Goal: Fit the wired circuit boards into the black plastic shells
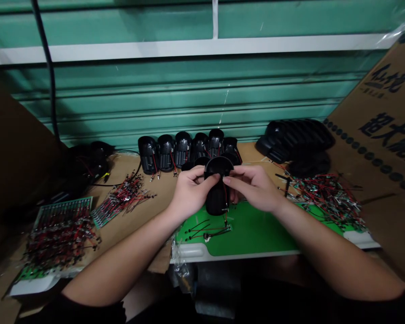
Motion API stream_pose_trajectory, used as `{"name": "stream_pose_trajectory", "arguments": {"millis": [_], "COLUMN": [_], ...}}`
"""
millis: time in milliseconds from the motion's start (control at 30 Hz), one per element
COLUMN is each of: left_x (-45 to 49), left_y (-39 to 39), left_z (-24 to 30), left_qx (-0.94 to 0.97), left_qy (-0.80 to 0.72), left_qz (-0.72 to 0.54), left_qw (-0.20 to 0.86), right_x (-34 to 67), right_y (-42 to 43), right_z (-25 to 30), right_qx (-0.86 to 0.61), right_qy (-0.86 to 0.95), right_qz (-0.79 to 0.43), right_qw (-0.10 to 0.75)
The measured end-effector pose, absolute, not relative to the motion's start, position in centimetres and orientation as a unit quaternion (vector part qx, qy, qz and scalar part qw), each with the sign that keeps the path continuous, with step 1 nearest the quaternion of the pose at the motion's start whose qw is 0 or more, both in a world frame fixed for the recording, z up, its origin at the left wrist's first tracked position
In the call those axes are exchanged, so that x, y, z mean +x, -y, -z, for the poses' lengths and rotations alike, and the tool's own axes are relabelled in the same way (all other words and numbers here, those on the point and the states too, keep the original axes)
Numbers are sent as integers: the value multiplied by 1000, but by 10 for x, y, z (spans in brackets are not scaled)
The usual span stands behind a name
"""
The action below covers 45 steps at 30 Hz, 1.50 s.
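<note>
Both hands hold one black plastic housing (218,193) upright above the green mat (256,231). My left hand (189,191) wraps its left side, thumb pressed on the rounded top. My right hand (253,186) grips the right side, with the index finger on the upper edge. A thin red wire runs down the housing's front. Loose black wires (207,230) lie on the mat just below it.
A row of several black housings (189,150) with red wires stands behind the hands. Stacked black covers (295,137) sit at the back right, beside a tangle of red and black wires (327,195). Wired circuit boards (59,231) lie left. A cardboard box (381,121) stands right.
</note>
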<state>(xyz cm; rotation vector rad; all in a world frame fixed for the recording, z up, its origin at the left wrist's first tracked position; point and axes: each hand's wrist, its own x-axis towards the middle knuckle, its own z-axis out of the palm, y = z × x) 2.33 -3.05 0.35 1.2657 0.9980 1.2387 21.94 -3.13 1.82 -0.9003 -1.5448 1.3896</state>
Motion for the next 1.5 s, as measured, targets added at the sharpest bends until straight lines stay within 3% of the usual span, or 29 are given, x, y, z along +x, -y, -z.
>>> {"name": "stream_pose_trajectory", "arguments": {"millis": [900,1067,1167,1233,1367,1500], "left_x": [27,20,16,15,13,9], "left_y": [30,28,30,33,40,43], "left_z": [-6,-12,-13,-12,-6,2], "left_qx": [487,489,549,631,824,918], "left_qy": [-400,-390,-386,-384,-286,-191], "left_qz": [-521,-528,-532,-526,-447,-346], "left_qw": [575,575,516,423,198,47], "right_x": [218,239,265,282,299,290], "right_y": [32,11,-15,-34,-68,-90], "right_z": [-17,-23,-25,-22,-9,7], "right_qx": [-377,-418,-458,-484,-529,-552], "right_qy": [621,589,531,491,474,464], "right_qz": [-545,-456,-391,-366,-356,-375], "right_qw": [419,519,596,625,608,583]}}
